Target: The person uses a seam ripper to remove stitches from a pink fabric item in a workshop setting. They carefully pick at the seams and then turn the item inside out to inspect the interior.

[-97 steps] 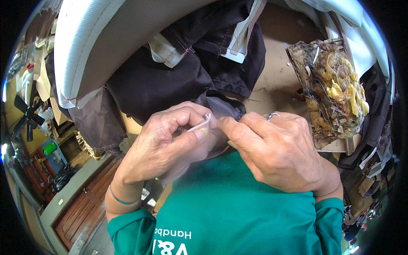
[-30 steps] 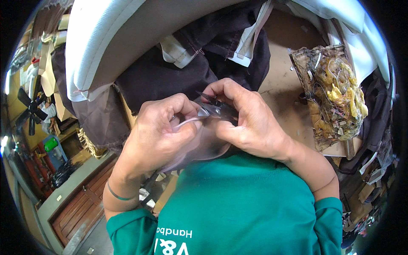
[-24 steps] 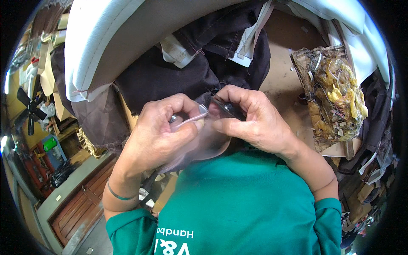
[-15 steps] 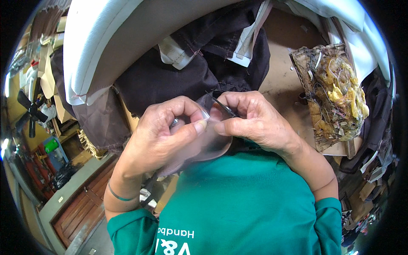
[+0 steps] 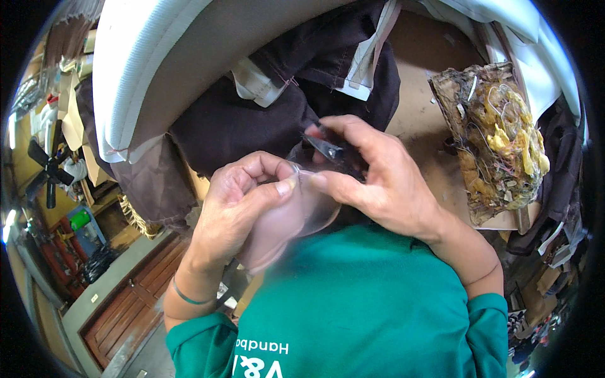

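- L hand: thumb + index pinched tight on edge of sheer pinkish piece — thin, filmy, hanging in front of torso.
- R hand: thumb spread from fingers, dark pointed tool held betw. them, blurred; thumb tip at pinched edge.
- Vs. 0.5 s ago: R index raised, grip wider; sheer piece spread fuller.
- Beyond: dark smooth cloth w/ pale tabs; white ribbed curved panel, stitched.
- Tan smudged worktop; crusty yellow-brown lump, stringy.
- Room, L side: black-bladed fan, brown panelled door.
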### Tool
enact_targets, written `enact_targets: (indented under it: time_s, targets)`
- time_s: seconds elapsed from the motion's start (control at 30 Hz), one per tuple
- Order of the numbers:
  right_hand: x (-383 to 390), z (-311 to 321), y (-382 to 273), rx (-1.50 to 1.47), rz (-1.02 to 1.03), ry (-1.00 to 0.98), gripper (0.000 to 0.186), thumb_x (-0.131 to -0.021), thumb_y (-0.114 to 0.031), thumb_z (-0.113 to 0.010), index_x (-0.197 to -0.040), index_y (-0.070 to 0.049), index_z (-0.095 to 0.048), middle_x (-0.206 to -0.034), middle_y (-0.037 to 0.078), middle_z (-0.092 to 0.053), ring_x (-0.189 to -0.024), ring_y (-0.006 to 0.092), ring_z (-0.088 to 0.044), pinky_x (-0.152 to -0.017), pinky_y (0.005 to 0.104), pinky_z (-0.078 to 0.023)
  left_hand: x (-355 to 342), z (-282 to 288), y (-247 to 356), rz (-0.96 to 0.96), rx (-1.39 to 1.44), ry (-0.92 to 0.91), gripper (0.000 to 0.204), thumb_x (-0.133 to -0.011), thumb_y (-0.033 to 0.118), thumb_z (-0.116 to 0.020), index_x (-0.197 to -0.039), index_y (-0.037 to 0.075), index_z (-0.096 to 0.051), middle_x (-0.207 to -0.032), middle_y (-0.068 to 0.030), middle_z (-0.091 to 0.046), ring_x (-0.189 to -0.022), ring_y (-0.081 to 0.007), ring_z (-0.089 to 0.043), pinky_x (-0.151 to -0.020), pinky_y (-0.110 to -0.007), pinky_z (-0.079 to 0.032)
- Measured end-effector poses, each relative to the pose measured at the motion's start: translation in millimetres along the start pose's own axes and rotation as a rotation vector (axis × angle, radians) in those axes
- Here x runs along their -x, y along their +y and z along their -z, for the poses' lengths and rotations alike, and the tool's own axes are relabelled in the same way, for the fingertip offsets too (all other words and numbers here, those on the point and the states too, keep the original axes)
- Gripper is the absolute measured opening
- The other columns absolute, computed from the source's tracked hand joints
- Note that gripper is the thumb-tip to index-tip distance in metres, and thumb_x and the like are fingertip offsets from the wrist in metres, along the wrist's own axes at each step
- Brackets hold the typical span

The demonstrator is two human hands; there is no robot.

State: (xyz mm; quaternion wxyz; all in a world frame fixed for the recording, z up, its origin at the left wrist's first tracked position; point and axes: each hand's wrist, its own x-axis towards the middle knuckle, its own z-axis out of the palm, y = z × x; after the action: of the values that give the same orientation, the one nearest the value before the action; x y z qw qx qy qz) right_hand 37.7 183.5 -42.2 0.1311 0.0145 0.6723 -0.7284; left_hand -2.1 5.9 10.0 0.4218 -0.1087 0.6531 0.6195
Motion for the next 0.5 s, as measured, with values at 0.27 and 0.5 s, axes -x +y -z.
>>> enact_targets:
  time_s: [0.27, 0.5]
  targets:
    - [30.2, -2.0, -11.7, 0.716, 0.423, 0.069, 0.042, -0.065, -0.004, -0.065, -0.106, -0.001, -0.055, -0.075, 0.007, -0.059, -0.049, 0.019, -0.055, -0.042, 0.0293, -0.042, 6.2, -2.7, -2.7, -0.007, 0.155, 0.039, 0.013, -0.08, 0.008, -0.056, -0.09, -0.001, -0.053, -0.09, -0.0077, -0.059, -0.077, -0.0086, -0.056, -0.069, -0.023, -0.048]
    - [30.2, -9.2, -11.5, 0.897, 0.479, 0.117, 0.033, -0.067, -0.015, -0.054, -0.098, -0.005, -0.06, -0.067, 0.002, -0.049, -0.045, 0.0129, -0.052, -0.041, 0.0257, -0.043, 10.6, -4.5, -10.5, -0.066, 0.207, 0.037, 0.012, -0.081, 0.007, -0.055, -0.09, -0.001, -0.053, -0.096, -0.008, -0.059, -0.077, -0.0094, -0.056, -0.069, -0.023, -0.048]
